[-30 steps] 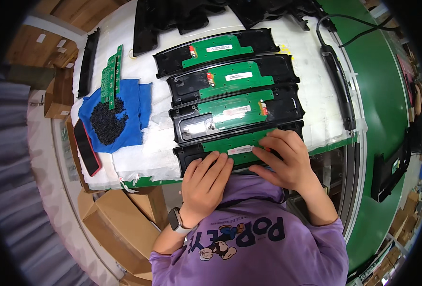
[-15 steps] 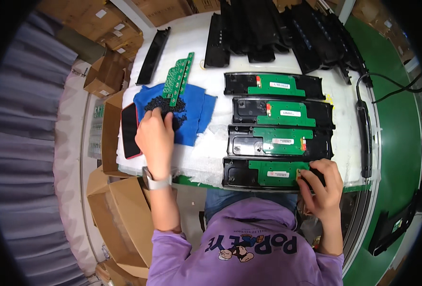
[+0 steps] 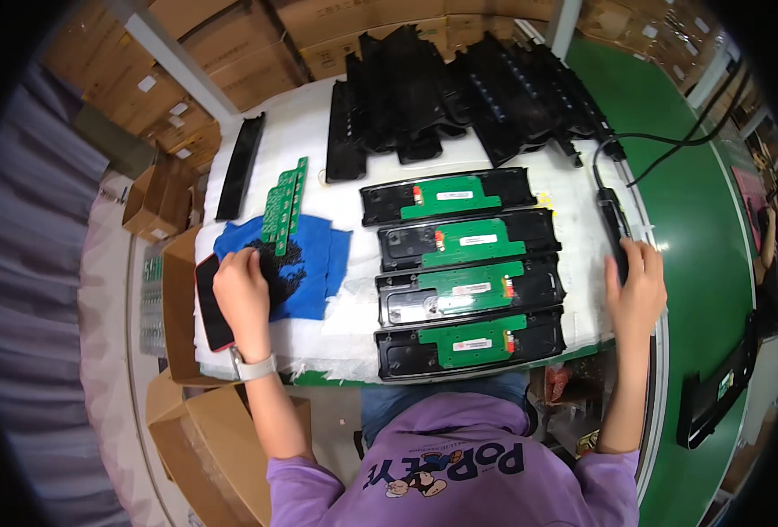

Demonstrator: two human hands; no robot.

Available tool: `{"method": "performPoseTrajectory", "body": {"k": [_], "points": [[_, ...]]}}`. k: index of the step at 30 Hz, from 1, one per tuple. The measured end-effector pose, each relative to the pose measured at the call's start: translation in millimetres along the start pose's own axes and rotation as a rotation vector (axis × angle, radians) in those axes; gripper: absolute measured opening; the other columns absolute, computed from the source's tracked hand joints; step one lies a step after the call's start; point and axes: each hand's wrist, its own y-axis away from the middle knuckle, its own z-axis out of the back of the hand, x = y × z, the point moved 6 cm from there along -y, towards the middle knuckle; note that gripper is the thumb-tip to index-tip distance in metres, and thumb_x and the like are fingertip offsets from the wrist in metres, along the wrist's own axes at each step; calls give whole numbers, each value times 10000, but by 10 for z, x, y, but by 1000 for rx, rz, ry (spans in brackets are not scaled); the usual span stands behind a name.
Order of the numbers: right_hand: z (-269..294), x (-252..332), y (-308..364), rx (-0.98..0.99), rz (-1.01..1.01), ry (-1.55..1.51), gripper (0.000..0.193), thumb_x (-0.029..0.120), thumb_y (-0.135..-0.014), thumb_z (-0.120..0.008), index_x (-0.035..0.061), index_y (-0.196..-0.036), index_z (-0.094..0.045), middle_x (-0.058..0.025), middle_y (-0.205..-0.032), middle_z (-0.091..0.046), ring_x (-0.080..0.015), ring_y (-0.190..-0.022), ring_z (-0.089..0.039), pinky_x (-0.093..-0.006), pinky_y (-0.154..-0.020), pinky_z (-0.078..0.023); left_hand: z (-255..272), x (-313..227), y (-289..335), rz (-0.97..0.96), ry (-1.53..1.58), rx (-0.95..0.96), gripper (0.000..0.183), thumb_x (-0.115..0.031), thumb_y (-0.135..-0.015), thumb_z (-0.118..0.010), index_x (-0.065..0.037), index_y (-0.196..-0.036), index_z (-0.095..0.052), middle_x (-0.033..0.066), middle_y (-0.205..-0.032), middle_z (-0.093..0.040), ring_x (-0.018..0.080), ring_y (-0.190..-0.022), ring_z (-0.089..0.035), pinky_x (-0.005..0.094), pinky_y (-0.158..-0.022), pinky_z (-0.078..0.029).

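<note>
On the left, my left hand point(image 3: 241, 297) is at the edge of a pile of small black screws point(image 3: 285, 272) on a blue cloth point(image 3: 314, 303). Its fingertips are drawn together; whatever they pinch is too small to make out. At the right of the table my right hand point(image 3: 638, 285) closes round the lower part of a black electric screwdriver point(image 3: 611, 215) with a cord. Between my hands lie several black plastic housings, the nearest one point(image 3: 407, 354) among them, each with a green circuit board point(image 3: 466, 344) in it. Loose green boards point(image 3: 294, 206) rest partly on the cloth.
A phone point(image 3: 212, 303) with a red edge lies left of the cloth. Past it is a single black strip point(image 3: 241, 167). Many black housings point(image 3: 407, 97) are heaped at the back. Open cardboard boxes point(image 3: 222, 439) stand below the table's left side.
My right hand has left the nearest housing and moved right to the screwdriver. My left hand stays by the screws, its fingers drawn together. The whole view has shifted.
</note>
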Motion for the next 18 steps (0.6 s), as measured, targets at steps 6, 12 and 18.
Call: {"method": "performPoseTrajectory", "body": {"k": [6,12,18], "points": [[-614,-642,-120,309,-264,97,446,310,-716,-658,32,-1059,-592,-142,-927,-612,-316,-819,-611,-395,-691,-495,-313,40,64,596,1391,177,174,-120,-898,-544,33,-940,-615,29,-728,-584,69,-576,-495,183,-507,-382],[-695,-741,-271,502,-415,-191,355,301,-617,-703,-23,-751,-646,-126,-603,-611,-239,-548,-589,-354,-552,-464,-722,-506,98,784,2179,539,165,-70,-877,-496,42,-983,-556,90,-825,-589,135,-676,-523,239,-576,-408],[-206,-743,-433,306,-446,-1264,429,347,-728,-672,-2,-962,-585,-35,-730,-531,-105,-609,-479,-255,-599,-437,-873,-1111,117,840,2088,716,153,-68,-883,-511,47,-970,-561,76,-813,-570,111,-661,-466,226,-580,-401]]}}
